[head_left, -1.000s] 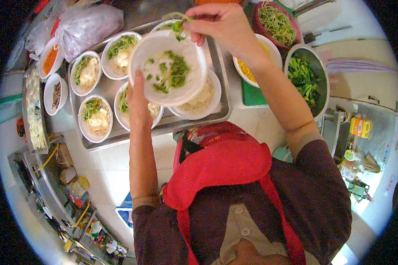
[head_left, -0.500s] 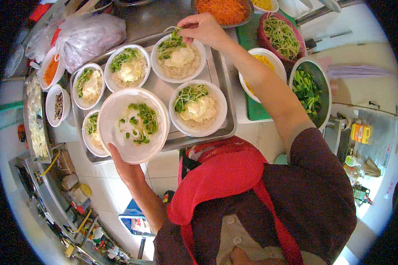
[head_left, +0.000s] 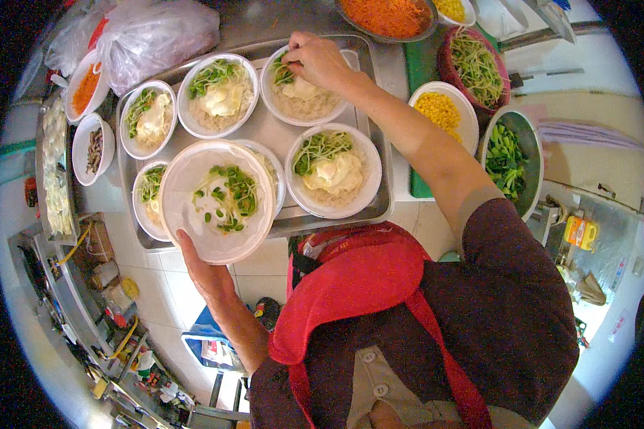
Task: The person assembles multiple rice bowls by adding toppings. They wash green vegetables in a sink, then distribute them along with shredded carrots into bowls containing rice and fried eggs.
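My left hand (head_left: 206, 275) grips the rim of a white bowl (head_left: 182, 211) that holds a small heap of green sprouts, tilted toward me above the tray. Over a rice bowl (head_left: 304, 124) at the tray's far right, my right hand (head_left: 317, 61) is closed in a pinch. Its fingertips press green sprouts (head_left: 282, 70) beside the pale egg on the rice; the fingers partly cover them. Several similar bowls of rice, egg and sprouts share the metal tray (head_left: 268, 130), one nearly hidden behind the held bowl.
A bowl of corn (head_left: 436, 111), a red basket of sprouts (head_left: 477, 68) and a pot of chopped greens (head_left: 504, 154) stand right. Shredded carrot (head_left: 386, 16) fills a bowl behind. On the left are a plastic bag (head_left: 157, 39), another carrot bowl (head_left: 86, 89) and a mushroom-like topping (head_left: 94, 150).
My right hand has brought the dangling sprouts down onto the far right rice bowl. My left hand keeps hold of the sprout bowl; the whole view has shifted slightly.
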### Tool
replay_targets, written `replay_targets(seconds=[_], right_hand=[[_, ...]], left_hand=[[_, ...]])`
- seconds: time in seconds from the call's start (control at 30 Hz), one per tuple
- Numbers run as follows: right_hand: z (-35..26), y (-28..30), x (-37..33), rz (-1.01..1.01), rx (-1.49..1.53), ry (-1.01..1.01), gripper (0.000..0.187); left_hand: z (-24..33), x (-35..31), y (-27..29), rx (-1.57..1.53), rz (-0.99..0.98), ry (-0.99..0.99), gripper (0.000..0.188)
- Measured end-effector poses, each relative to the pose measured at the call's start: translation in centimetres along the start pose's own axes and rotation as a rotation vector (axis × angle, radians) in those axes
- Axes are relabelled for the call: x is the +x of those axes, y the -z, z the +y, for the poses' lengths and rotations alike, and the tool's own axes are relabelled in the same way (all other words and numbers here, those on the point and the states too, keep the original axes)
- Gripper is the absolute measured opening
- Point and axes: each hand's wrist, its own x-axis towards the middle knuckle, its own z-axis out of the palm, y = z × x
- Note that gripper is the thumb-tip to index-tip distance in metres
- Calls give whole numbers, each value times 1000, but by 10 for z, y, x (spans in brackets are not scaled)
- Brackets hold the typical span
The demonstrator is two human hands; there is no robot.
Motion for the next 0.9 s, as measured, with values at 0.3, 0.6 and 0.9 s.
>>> replay_targets(seconds=[0.3, 0.6, 0.9], right_hand=[[-3, -34, -9, -146, -139, 25, 15], [-38, 54, -34, 223, 177, -262, 15], [-89, 150, -210, 116, 660, -968, 18]], left_hand=[[3, 13, 7, -20, -48, 32, 59], [36, 108, -120, 144, -426, -8, 59], [10, 291, -241, 459, -483, 86, 58]])
